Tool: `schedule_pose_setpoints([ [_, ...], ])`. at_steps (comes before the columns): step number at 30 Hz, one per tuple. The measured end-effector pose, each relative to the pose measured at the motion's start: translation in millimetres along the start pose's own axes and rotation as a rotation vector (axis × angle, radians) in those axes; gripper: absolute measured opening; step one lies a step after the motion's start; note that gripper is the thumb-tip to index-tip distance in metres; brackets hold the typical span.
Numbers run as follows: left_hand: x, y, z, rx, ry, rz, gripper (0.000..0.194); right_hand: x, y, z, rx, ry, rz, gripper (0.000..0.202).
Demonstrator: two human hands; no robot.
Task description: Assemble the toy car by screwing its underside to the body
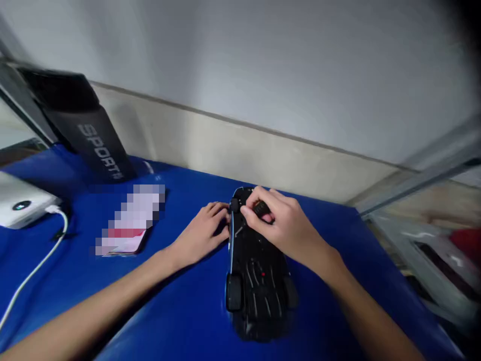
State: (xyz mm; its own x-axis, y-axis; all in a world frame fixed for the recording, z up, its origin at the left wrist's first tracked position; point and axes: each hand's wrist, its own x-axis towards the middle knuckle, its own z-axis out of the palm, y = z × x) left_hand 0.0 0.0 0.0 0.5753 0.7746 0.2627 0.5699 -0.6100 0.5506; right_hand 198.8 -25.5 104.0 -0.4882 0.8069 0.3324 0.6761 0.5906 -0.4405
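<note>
Near six o'clock, the toy car [263,296] lies wheels-up; my right hand [291,223] pinches a dark ridged piece [260,208], while my left hand [201,230], loosely open, touches the car's nine-o'clock side. Bracing that light could let it swivel and the pinch slip.

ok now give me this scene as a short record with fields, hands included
toy car: upside down on the blue table, wheels up
left hand: fingers loosely spread, tips at the car's left side
right hand: pinching a dark round part at the car's far end; whether it is attached, cannot tell
left side: white device with white cable plugged in; flat item, mostly pixelated
behind those: upright dark box marked "SPORT"
</note>
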Motion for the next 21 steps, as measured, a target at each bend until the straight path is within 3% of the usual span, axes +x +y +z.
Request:
schedule_pose_setpoints([
  [21,-2.0,-4.6,3.0,-0.013,0.036,0.000,0.017,-2.8,-1.4,-4.5,0.099,-0.002,-0.011,0.012],
])
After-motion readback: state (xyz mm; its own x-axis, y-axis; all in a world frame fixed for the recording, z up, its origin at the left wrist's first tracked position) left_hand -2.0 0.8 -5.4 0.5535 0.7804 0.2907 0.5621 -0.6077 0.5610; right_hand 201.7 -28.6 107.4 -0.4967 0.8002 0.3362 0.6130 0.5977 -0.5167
